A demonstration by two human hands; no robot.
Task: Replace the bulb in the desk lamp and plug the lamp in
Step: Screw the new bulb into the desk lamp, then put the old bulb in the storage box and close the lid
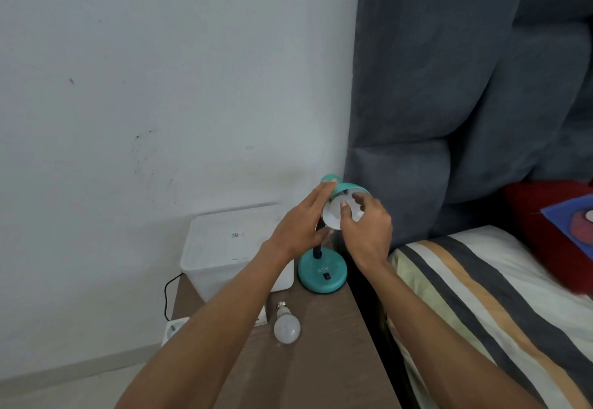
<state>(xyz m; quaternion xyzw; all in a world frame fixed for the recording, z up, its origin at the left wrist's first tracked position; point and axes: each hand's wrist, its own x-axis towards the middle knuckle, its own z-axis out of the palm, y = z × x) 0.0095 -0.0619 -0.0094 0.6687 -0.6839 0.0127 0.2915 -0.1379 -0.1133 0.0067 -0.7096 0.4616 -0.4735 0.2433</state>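
A teal desk lamp stands on its round base (322, 275) at the back right of a brown bedside table (321, 360). Its shade (348, 187) is tilted so the white inside faces me. My left hand (298, 225) cups the shade's left side, fingers along the top and thumb underneath. My right hand (369, 232) reaches into the shade, its fingertips closed around a white bulb (355, 214) seated there. A second white bulb (286, 325) lies loose on the table in front of the base, screw cap pointing away from me.
A white lidded plastic box (224, 248) stands left of the lamp. A black cord (167, 293) runs down the wall to a white socket block (173, 328) on the floor. A small white carton (261, 320) peeks from under my left forearm. A bed with a striped sheet (481, 296) and a grey padded headboard (449, 103) are on the right.
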